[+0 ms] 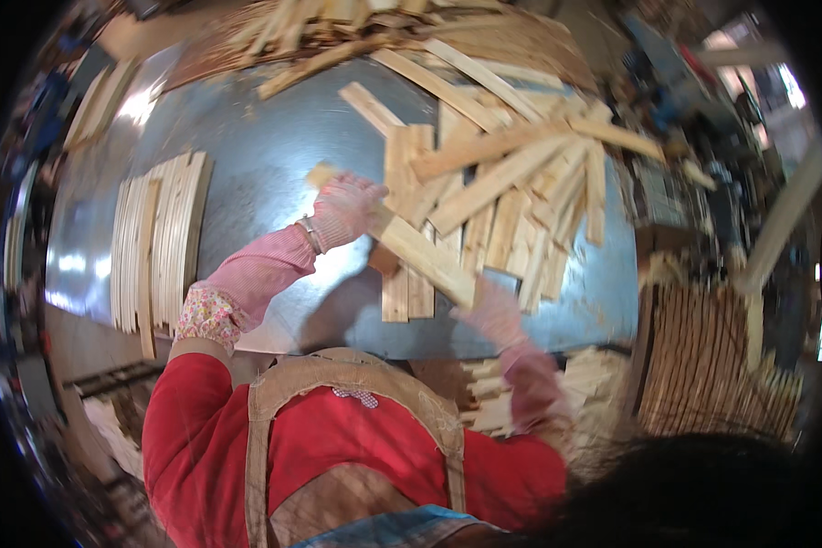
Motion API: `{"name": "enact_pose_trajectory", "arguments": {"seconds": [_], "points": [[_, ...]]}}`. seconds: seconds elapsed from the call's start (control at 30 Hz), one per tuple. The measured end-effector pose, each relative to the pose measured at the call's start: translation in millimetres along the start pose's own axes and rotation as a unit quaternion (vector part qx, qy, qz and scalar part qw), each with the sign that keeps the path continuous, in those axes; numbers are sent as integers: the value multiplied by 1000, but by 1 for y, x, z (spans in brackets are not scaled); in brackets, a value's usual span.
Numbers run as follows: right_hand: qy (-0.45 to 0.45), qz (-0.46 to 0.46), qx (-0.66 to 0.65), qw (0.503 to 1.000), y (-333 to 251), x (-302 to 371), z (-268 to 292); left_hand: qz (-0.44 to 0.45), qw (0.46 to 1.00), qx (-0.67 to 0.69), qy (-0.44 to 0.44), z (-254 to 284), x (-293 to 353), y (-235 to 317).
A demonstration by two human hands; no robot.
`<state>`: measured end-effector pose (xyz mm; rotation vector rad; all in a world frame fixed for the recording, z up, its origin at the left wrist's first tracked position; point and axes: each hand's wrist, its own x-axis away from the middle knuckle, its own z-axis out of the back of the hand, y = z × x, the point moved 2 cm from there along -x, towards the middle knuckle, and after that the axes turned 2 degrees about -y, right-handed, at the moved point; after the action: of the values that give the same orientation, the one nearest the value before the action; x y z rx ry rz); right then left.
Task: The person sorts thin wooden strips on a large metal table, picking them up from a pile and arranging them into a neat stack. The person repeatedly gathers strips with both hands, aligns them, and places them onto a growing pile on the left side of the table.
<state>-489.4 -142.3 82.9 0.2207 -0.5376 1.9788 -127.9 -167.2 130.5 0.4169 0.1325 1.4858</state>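
A pale wooden slat (422, 254) spans the space between my two gloved hands, slanting down from upper left to lower right above the metal tabletop. My left hand (345, 208), in a pinkish knit glove, is closed around it near its far end. At its near end, my right hand (493, 315) grips it too, somewhat blurred. Under and beyond the slat lies a loose, crisscrossed heap of wooden slats (507, 205). To the left, several slats stand side by side in a neat row (169, 242), with one lying across the top of them.
The shiny metal table (256, 119) carries all this. More boards (338, 18) pile up at its far edge, and a few lie at the far left (100, 100). A brown stack of strips (694, 356) stands right of the table. Pale pieces (603, 384) sit below its near edge.
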Motion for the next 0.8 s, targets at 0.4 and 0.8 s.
{"name": "enact_pose_trajectory", "arguments": {"seconds": [0.4, 0.8], "points": [[-35, -38, -356, 933, -128, -52, -117, 373, 874, 297, 95, -157, 268, -125], [153, 128, -424, 883, -198, -290, 64, 534, 805, 254, 48, -176, 291, -98]]}}
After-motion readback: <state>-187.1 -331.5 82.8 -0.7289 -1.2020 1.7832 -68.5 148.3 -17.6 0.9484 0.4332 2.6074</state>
